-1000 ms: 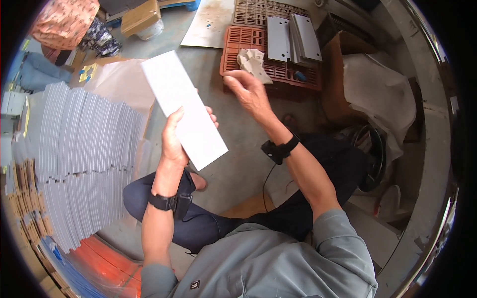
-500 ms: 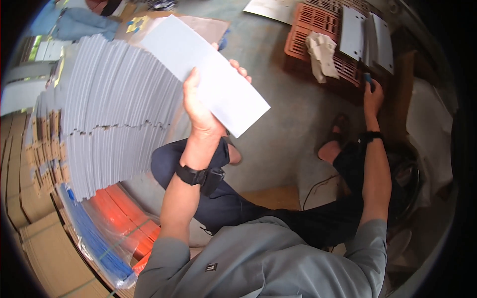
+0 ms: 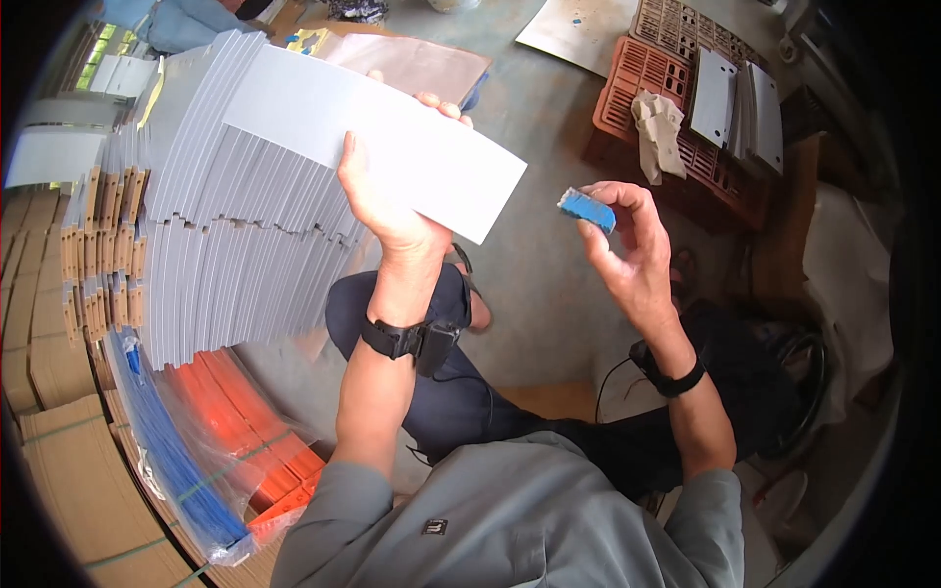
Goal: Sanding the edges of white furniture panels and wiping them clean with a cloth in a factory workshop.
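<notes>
While your left hand [image 3: 394, 211] squeezes the white board [image 3: 402, 142] near the gray stack [image 3: 260, 260], likely to hold it steady, your right hand [image 3: 639, 253] pinches the small blue block [image 3: 588, 210] so one end sticks out.

Light falls on a mottled grey floor [image 3: 534, 304], with deeper shadow toward the right.

White panel [image 3: 441, 162], blue block [image 3: 588, 210], rust-red crate [image 3: 649, 71], grey shirt [image 3: 559, 510], orange bundle [image 3: 230, 407]
</notes>
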Tool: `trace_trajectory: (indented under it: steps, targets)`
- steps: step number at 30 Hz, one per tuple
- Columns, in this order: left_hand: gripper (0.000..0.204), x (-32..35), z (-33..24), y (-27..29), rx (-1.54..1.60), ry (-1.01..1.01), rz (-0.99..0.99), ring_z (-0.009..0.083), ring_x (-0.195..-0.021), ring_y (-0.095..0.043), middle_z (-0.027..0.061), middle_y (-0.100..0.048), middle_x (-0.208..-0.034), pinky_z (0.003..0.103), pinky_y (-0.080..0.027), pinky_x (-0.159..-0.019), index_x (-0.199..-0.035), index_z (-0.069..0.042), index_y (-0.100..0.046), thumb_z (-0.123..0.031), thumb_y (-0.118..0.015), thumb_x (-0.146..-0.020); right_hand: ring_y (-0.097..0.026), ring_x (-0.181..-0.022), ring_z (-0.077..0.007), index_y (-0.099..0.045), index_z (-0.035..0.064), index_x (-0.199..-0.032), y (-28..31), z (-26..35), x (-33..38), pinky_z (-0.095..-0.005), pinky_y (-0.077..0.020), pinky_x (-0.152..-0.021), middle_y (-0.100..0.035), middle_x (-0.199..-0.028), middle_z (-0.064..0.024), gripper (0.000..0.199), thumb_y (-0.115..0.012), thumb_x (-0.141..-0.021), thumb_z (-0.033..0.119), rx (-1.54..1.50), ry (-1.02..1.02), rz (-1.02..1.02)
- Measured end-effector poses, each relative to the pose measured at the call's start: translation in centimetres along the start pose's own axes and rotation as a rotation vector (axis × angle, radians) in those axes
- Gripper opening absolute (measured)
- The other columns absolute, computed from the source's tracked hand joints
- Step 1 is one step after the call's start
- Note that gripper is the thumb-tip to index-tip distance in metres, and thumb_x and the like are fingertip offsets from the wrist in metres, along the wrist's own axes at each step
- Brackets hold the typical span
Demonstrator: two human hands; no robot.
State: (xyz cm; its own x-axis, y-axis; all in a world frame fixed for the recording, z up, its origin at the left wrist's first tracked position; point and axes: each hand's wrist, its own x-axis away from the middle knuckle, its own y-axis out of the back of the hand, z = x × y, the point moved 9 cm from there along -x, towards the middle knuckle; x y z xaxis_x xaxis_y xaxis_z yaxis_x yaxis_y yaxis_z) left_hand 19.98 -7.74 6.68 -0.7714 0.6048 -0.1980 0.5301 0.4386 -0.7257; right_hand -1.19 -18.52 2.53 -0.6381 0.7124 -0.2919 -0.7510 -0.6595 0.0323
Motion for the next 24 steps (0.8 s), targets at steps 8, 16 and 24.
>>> trace_trajectory:
  steps: [8,16,24]
  targets:
    - [0.073,0.6,-2.1,0.8,-0.094,-0.138,0.009,0.032,-0.106,-0.059,0.0165,-0.057,-0.117,0.049,-0.047,-0.096,-0.156,-0.013,-0.033,-0.051,-0.048,-0.096,-0.061,-0.079,-0.0169,-0.062,0.0015,-0.106,-4.7,5.1,1.7,-0.0305,-0.0536,-0.071,-0.065,-0.097,-0.0087,0.032,-0.081,-0.08,0.001,0.205,0.229,0.069]
    - [0.075,1.1,-3.5,0.9,-0.18,-0.267,-0.014,0.0315,-0.108,-0.059,0.0163,-0.056,-0.119,0.048,-0.048,-0.098,-0.158,-0.011,-0.028,-0.047,-0.048,-0.095,-0.063,-0.076,-0.0165,-0.059,0.0034,-0.099,-6.9,4.3,1.7,-0.0289,-0.0536,-0.069,-0.067,-0.091,-0.0089,0.033,-0.084,-0.079,0.003,0.244,0.21,0.078]
    - [0.076,1.1,-3.8,0.8,-0.208,-0.287,-0.039,0.0308,-0.107,-0.059,0.0168,-0.057,-0.118,0.047,-0.048,-0.098,-0.158,-0.01,-0.028,-0.048,-0.049,-0.095,-0.062,-0.075,-0.0162,-0.058,0.0025,-0.098,-7.1,4.4,1.3,-0.0289,-0.0525,-0.067,-0.066,-0.09,-0.0091,0.033,-0.084,-0.079,0.003,0.252,0.235,0.051]
